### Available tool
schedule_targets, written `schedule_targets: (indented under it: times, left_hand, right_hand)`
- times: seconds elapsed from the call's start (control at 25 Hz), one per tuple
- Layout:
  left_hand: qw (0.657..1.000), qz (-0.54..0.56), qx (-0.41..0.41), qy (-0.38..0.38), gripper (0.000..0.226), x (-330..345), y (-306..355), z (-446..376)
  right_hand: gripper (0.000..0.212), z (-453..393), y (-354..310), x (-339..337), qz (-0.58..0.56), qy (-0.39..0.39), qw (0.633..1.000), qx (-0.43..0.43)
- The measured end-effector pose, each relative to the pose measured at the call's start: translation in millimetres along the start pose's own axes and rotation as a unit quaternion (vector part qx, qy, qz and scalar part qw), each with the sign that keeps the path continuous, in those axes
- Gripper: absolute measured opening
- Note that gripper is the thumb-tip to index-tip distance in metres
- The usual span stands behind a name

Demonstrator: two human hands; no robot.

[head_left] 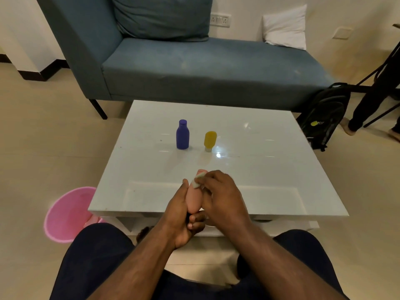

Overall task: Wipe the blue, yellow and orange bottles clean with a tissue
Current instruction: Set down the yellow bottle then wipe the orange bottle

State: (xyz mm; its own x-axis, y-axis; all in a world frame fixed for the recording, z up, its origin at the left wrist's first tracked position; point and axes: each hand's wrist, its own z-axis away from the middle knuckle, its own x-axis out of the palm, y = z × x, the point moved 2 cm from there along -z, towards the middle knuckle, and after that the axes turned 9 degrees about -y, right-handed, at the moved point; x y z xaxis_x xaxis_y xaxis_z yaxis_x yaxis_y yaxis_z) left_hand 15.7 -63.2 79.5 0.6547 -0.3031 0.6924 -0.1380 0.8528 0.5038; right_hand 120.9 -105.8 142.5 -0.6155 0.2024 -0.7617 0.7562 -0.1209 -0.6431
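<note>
Both hands are together at the near edge of the white table [270, 169]. The left hand [180, 215] grips the orange bottle [194, 198] from the left side and underneath, fingers curled round its lower end, thumb lying up along its side. The bottle tilts away from the person, far end pointing toward the middle of the table, lifted just above the tabletop as far as the view lets on. The right hand [220, 194] comes in from the right, fingers curled, pinching a small folded tissue [198, 180] against the bottle's upper part, just beyond the left thumb tip. The tissue is mostly hidden under the fingertips, only a pale corner peeks out.

Out beyond the grip, well apart from it toward the far side of the table, the blue bottle [182, 135] stands upright with its cap on top. Just to its right, a gap between them, the yellow bottle [210, 140] stands on its pale cap. Neither touches a hand.

Left of the grip and lower, on the floor beside the table, sits a pink bin [65, 215]. Past the table there's a blue sofa [194, 68] with a cushion [162, 16], a white pillow [285, 27] at its right end, and a dark backpack [324, 113] on the floor to the right.
</note>
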Motion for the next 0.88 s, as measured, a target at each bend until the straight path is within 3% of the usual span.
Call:
schedule_targets:
  times: [0.12, 0.28, 0.44, 0.6, 0.64, 0.76, 0.88]
  left_hand:
    - [1.0, 0.002, 0.001, -0.003, 0.073, 0, 0, 0]
    - [1.0, -0.002, 0.007, -0.008, 0.075, 2, 3, 3]
    - [1.0, -0.018, -0.015, -0.002, 0.076, 5, 0, 3]
    - [1.0, 0.002, 0.015, -0.002, 0.071, 1, -1, 2]
    - [1.0, 0.001, 0.017, -0.004, 0.069, 1, -1, 2]
    - [1.0, -0.013, 0.007, 0.002, 0.065, 2, -2, 0]
    - [0.999, -0.017, 0.029, -0.015, 0.058, 2, 0, -3]
  right_hand:
    - [0.024, -8, 3, 2, 0.007, 0.037, 0.999, 0.013]
    - [0.026, 10, -9, 8, 0.016, -0.014, 0.999, -0.03]
    - [0.025, -9, 7, -4, 0.001, 0.05, 0.998, 0.043]
    - [0.027, 16, -15, 10, -0.025, -0.027, 0.999, -0.032]
    - [0.026, 15, -13, 7, -0.054, -0.031, 0.998, -0.017]
    - [0.028, -4, 3, -2, -0.013, 0.034, 0.999, 0.028]
    - [0.027, 2, -5, 4, -0.018, 0.029, 0.999, 0.024]
